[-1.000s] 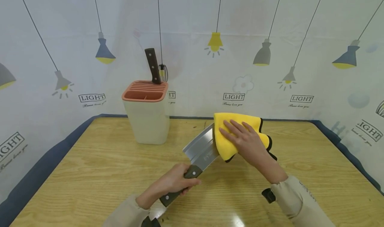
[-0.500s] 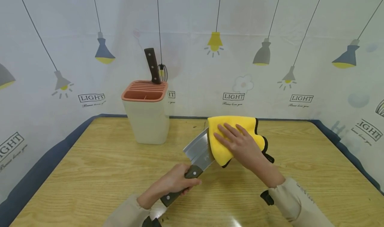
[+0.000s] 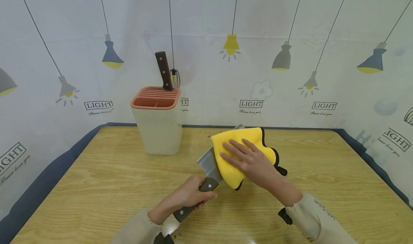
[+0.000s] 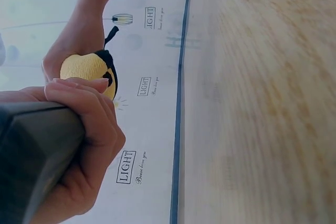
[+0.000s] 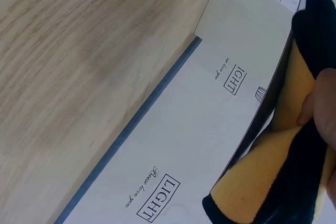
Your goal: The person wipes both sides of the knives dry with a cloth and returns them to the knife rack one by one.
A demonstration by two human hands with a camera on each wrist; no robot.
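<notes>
My left hand [image 3: 193,192] grips the dark riveted handle of a cleaver [image 3: 210,166], whose wide steel blade points up and to the right above the table. A yellow cloth [image 3: 230,174] with black edging lies over the middle of the blade, leaving the part near the handle and the far tip showing. My right hand [image 3: 250,161] holds the cloth against the blade, fingers stretched over its top, the thumb hidden from above. In the right wrist view the cloth [image 5: 252,177] folds around the blade's edge under the fingers.
A pale knife block [image 3: 158,133] with a slotted orange top stands at the back left. One dark-handled knife [image 3: 164,71] sticks up from it. The wooden table [image 3: 106,186] ends at a wall covering [image 3: 206,79] printed with lamps.
The right hand has slid the cloth down and left along the blade toward the handle, uncovering the far tip. The left hand and cleaver have stayed nearly still.
</notes>
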